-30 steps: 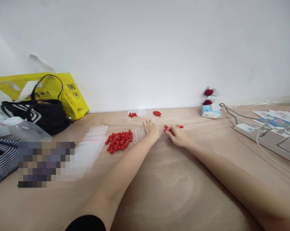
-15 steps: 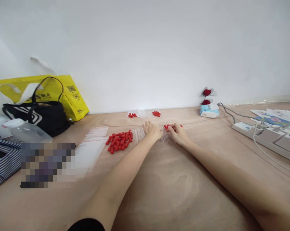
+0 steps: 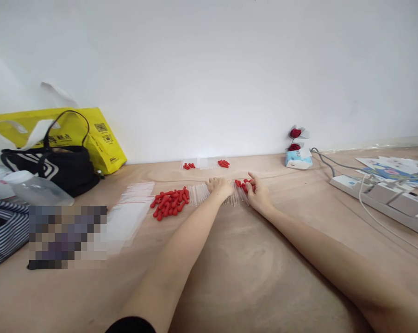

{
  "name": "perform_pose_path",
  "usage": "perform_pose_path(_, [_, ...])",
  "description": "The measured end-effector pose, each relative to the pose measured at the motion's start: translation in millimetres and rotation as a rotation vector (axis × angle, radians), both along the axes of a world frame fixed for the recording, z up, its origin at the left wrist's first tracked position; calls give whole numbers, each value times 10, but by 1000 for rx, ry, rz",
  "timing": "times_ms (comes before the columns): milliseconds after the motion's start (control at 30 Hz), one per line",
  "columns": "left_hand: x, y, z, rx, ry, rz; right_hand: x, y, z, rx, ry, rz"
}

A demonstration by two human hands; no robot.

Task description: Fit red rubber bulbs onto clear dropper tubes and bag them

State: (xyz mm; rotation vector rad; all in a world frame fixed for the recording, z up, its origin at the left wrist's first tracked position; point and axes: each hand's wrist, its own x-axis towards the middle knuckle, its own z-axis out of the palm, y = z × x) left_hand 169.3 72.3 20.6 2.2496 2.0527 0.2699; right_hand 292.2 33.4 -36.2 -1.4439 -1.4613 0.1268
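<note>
My left hand (image 3: 221, 188) rests over the middle of a row of thin clear tubes (image 3: 197, 194), fingers curled down; whatever is under its fingertips is hidden. Just to its right, my right hand (image 3: 260, 195) has thumb and forefinger apart, beside a few small red rubber bulbs (image 3: 241, 185) at the far right end of the tubes. A larger heap of red bulbs (image 3: 169, 202) lies left of the row. Left of that heap is a stack of clear zip bags (image 3: 130, 212).
Against the wall lies a clear bag (image 3: 203, 163) with red bulbs at both ends. A blue tissue pack (image 3: 298, 159) with red flowers and a power strip (image 3: 378, 199) stand right. At left are a yellow bag (image 3: 108, 148), a black bag (image 3: 70, 166) and a plastic bottle (image 3: 42, 189).
The right hand's thumb and forefinger have parted from their pinch, and the forefinger points up. More red bulbs show beside it. The left hand stays over the tubes; the view has shifted slightly.
</note>
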Motion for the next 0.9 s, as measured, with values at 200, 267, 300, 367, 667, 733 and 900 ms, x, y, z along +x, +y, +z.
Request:
perform_pose_path(200, [-178,54,35,-38,-88,8,0,-8,9,-84,-65,-9])
perform_pose_path(267, [-226,67,32,-43,-128,21,-4,-14,11,-101,-47,-14])
perform_pose_path(300, [-247,72,29,-41,-151,25,-6,-16,8,-100,-30,-12])
perform_pose_path(367, [-292,73,32,-29,-202,20,-12,-20,-4,-81,17,4])
perform_pose_path(667, [-820,-270,108,43,-491,-276,-96,-114,20,53,238,189])
perform_pose_path(733, [-977,-423,81,22,-524,-336,-164,-168,37,36,295,252])
perform_pose_path(900, [-1261,-724,-82,187,-506,-523,-393,-332,30,-92,466,489])
